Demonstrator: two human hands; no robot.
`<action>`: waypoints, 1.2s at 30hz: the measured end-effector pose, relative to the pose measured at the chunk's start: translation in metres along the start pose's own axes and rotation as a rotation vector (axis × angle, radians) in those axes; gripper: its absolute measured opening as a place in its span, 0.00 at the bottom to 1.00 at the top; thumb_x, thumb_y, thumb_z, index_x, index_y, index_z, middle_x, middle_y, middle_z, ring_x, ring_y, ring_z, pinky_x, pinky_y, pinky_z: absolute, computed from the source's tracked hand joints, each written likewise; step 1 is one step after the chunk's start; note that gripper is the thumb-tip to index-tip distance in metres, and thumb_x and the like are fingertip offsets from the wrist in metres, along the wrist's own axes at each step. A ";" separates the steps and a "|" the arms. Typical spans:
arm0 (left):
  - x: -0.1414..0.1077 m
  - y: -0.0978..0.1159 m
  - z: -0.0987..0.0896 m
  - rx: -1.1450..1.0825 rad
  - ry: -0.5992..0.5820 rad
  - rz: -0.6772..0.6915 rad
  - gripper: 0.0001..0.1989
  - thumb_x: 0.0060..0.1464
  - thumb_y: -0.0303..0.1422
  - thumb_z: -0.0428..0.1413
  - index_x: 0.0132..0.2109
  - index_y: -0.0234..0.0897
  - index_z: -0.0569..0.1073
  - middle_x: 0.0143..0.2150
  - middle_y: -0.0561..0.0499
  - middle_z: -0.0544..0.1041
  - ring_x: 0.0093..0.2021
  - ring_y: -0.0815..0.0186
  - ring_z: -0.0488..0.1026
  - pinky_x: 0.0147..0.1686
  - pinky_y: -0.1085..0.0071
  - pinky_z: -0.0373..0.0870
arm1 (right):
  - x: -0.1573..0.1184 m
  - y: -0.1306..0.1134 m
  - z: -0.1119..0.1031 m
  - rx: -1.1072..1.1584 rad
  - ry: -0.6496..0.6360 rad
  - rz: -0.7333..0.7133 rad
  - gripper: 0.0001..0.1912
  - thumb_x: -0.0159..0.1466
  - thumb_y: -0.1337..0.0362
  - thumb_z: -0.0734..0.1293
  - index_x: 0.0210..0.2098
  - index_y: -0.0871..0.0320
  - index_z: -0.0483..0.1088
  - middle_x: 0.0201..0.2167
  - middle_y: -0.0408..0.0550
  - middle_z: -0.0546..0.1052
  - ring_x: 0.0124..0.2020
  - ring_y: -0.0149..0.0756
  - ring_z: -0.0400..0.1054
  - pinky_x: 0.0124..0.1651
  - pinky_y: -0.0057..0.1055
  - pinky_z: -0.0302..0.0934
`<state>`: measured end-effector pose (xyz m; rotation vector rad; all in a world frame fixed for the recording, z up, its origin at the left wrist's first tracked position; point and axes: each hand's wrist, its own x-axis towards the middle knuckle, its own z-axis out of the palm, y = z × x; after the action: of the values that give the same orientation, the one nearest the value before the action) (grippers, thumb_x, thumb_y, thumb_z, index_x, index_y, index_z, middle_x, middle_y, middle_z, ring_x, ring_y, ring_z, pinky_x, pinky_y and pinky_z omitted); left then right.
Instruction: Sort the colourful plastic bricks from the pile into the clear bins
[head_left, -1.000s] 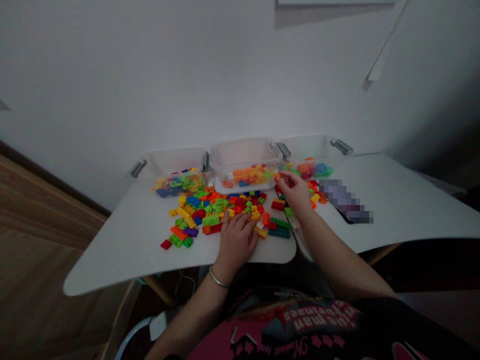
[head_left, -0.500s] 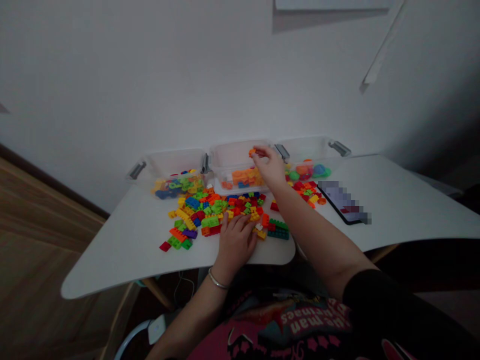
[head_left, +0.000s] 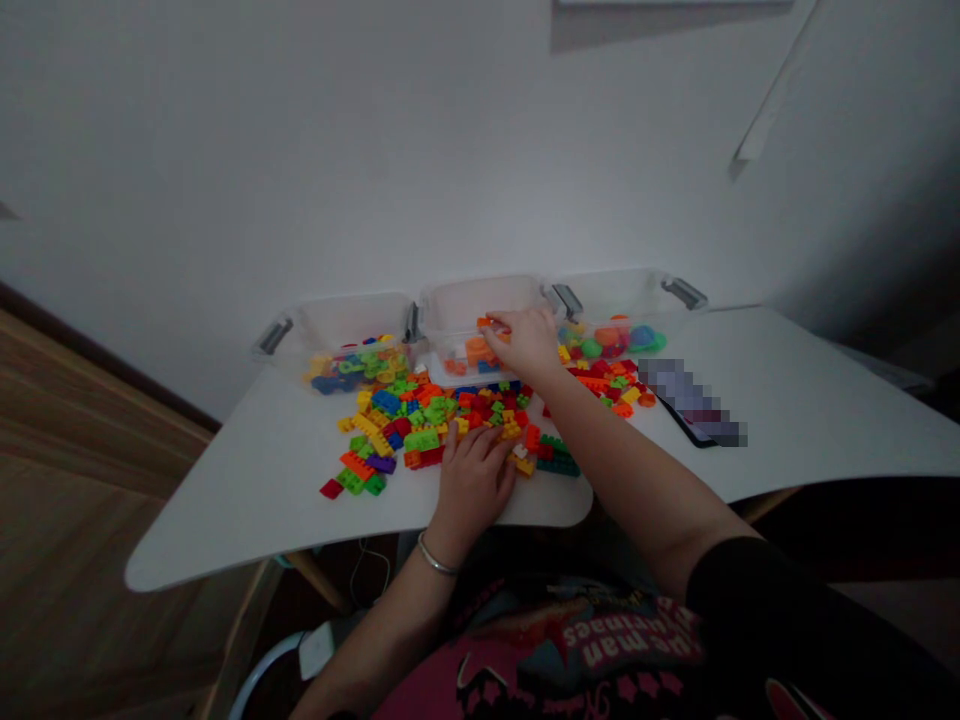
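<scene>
- An orange piece [head_left: 484, 323] is held between the thumb and fingers of the right hand [head_left: 531, 345], at the opening of the middle box [head_left: 461, 302]; if it is above the rim or already inside cannot be told.
- The left hand [head_left: 472, 480] is laid palm down, with fingers slightly spread, on the loose bricks [head_left: 437, 410]; whether a brick is gripped under it cannot be told.
- The piece is held only by its edge, so by a loose pinch it could be dropped outside.
- The box could be tipped or shifted if its rim is pressed by the right wrist.
- By a sweep of the left hand, bricks could be pushed over the near edge of the table [head_left: 247, 500].
- Some bricks are covered by both hands and the right forearm; the phone screen [head_left: 686, 395] is pixelated, and box contents are blurred by the plastic.
</scene>
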<state>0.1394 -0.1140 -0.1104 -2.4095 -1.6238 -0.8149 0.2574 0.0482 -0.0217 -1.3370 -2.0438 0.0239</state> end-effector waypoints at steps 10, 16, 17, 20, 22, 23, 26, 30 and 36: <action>-0.001 0.000 -0.001 -0.011 -0.007 -0.010 0.14 0.59 0.33 0.55 0.52 0.45 0.76 0.54 0.49 0.77 0.55 0.56 0.72 0.68 0.42 0.47 | -0.011 0.028 -0.026 0.351 0.091 -0.078 0.14 0.63 0.61 0.64 0.46 0.56 0.76 0.45 0.50 0.80 0.47 0.40 0.73 0.55 0.41 0.64; -0.001 0.001 -0.002 -0.026 -0.008 -0.016 0.14 0.60 0.32 0.55 0.52 0.45 0.76 0.54 0.49 0.77 0.55 0.57 0.71 0.67 0.43 0.47 | -0.057 0.058 -0.023 0.256 0.123 -0.047 0.12 0.62 0.63 0.64 0.43 0.57 0.76 0.43 0.52 0.80 0.46 0.42 0.72 0.53 0.41 0.64; -0.001 0.001 -0.002 -0.026 -0.010 -0.015 0.14 0.60 0.32 0.54 0.52 0.45 0.76 0.54 0.49 0.77 0.55 0.57 0.71 0.67 0.43 0.48 | -0.064 0.065 -0.022 0.201 0.082 -0.006 0.12 0.62 0.63 0.65 0.42 0.58 0.77 0.43 0.53 0.80 0.46 0.44 0.72 0.53 0.42 0.64; -0.001 0.002 -0.003 -0.024 -0.015 -0.013 0.15 0.60 0.33 0.54 0.53 0.46 0.75 0.54 0.49 0.77 0.55 0.56 0.71 0.67 0.42 0.48 | -0.083 0.084 -0.021 0.030 -0.043 0.089 0.12 0.61 0.64 0.67 0.43 0.58 0.77 0.44 0.54 0.80 0.47 0.47 0.72 0.54 0.45 0.62; 0.000 0.002 -0.003 -0.023 -0.016 -0.011 0.15 0.60 0.33 0.54 0.53 0.46 0.75 0.54 0.49 0.77 0.55 0.56 0.71 0.67 0.42 0.48 | -0.093 0.092 -0.022 -0.043 -0.093 0.115 0.12 0.61 0.63 0.67 0.43 0.57 0.78 0.44 0.54 0.80 0.47 0.48 0.71 0.53 0.46 0.62; 0.000 0.002 -0.003 -0.022 -0.017 -0.010 0.15 0.60 0.33 0.54 0.53 0.46 0.75 0.54 0.49 0.77 0.55 0.56 0.71 0.67 0.42 0.48 | -0.097 0.094 -0.023 -0.059 -0.115 0.116 0.13 0.61 0.61 0.68 0.43 0.56 0.78 0.44 0.54 0.80 0.47 0.48 0.71 0.52 0.46 0.62; 0.000 0.002 -0.003 -0.018 -0.022 -0.016 0.15 0.60 0.33 0.55 0.53 0.46 0.75 0.54 0.49 0.77 0.55 0.56 0.71 0.67 0.42 0.48 | -0.109 0.095 -0.023 -0.055 -0.165 0.104 0.16 0.60 0.53 0.70 0.43 0.56 0.78 0.43 0.52 0.80 0.45 0.49 0.71 0.50 0.45 0.62; 0.000 0.002 -0.003 -0.017 -0.026 -0.017 0.14 0.60 0.33 0.54 0.52 0.46 0.75 0.54 0.49 0.77 0.56 0.57 0.71 0.67 0.44 0.47 | -0.118 0.093 -0.018 -0.075 -0.181 0.088 0.19 0.58 0.51 0.71 0.43 0.55 0.78 0.46 0.52 0.78 0.49 0.49 0.68 0.52 0.45 0.60; -0.001 0.001 -0.002 -0.014 -0.021 -0.013 0.14 0.60 0.33 0.54 0.52 0.45 0.75 0.55 0.50 0.77 0.56 0.57 0.71 0.68 0.44 0.47 | -0.115 0.084 -0.010 -0.148 -0.196 0.070 0.18 0.59 0.52 0.70 0.42 0.57 0.77 0.46 0.54 0.77 0.50 0.50 0.67 0.52 0.45 0.60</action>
<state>0.1395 -0.1158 -0.1094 -2.4276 -1.6485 -0.8091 0.3573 -0.0097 -0.1059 -1.5507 -2.1964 0.0369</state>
